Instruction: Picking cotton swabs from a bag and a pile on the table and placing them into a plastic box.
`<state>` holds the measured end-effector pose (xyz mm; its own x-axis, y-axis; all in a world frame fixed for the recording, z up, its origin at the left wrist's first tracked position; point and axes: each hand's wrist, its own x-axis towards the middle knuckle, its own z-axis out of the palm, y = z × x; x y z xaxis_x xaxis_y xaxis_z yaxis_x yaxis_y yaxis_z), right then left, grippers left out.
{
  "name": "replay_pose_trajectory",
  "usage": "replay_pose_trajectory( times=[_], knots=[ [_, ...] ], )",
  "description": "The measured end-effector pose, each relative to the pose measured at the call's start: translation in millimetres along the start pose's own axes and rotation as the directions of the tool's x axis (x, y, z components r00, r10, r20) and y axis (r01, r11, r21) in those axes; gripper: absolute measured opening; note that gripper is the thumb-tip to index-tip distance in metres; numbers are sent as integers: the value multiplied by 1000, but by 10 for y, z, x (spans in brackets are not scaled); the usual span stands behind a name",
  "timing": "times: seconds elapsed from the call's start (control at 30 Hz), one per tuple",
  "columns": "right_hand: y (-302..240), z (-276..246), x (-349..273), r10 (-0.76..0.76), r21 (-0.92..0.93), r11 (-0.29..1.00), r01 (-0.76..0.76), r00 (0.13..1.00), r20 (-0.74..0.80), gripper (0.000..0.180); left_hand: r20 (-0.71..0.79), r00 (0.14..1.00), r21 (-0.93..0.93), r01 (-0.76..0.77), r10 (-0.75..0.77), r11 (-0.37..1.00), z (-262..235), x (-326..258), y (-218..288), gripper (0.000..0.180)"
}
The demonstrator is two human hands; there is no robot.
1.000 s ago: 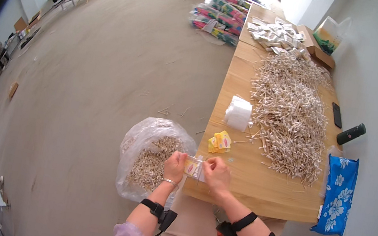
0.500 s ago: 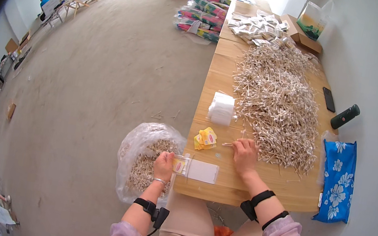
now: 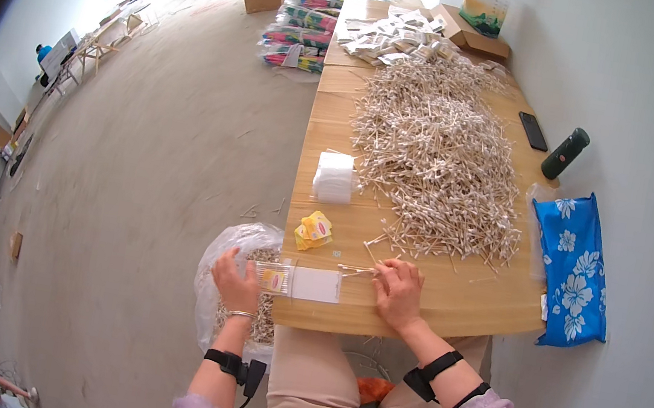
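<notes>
At the table's near left edge lies a clear packet (image 3: 273,279) holding cotton swabs and a yellow card, its whitish flap (image 3: 317,284) stretching to the right. Beside the packet's left end is my left hand (image 3: 236,282), fingers apart, with nothing visible in its grasp. My right hand (image 3: 399,292) rests low over the wood, fingertips pinched on a few cotton swabs (image 3: 357,270) that point left toward the flap. A large heap of loose cotton swabs (image 3: 448,155) spreads beyond that hand. Small yellow cards (image 3: 314,231) lie in a pile above the packet.
A stack of clear bags (image 3: 334,178) lies at the table's left edge, filled packets (image 3: 398,39) at its far end. A phone (image 3: 533,131), dark green bottle (image 3: 565,154) and blue floral pack (image 3: 573,271) line the right side. Below left stands a plastic sack (image 3: 217,263) of swabs.
My left hand has loosened from the packet and spread its fingers. My right hand has come nearer, bringing swabs close to the flap's end. The whole view has shifted.
</notes>
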<state>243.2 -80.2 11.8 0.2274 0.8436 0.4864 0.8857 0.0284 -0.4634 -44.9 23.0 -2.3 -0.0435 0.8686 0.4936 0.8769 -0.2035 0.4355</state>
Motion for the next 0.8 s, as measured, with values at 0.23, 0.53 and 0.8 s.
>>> replay_pose_trajectory(
  times=[0.23, 0.53, 0.8],
  knots=[
    [170, 28, -131, 24, 57, 998, -32, 991, 132, 21, 260, 842, -360, -370, 472, 857, 314, -331, 1170, 37],
    [398, 87, 506, 70, 1, 998, -70, 997, -25, 22, 325, 858, -483, -210, 397, 850, 565, -492, 1277, 13],
    [380, 358, 383, 33, 6, 999, -34, 995, 92, 10, 264, 891, -537, -182, 369, 824, 563, -544, 1306, 8]
  ],
)
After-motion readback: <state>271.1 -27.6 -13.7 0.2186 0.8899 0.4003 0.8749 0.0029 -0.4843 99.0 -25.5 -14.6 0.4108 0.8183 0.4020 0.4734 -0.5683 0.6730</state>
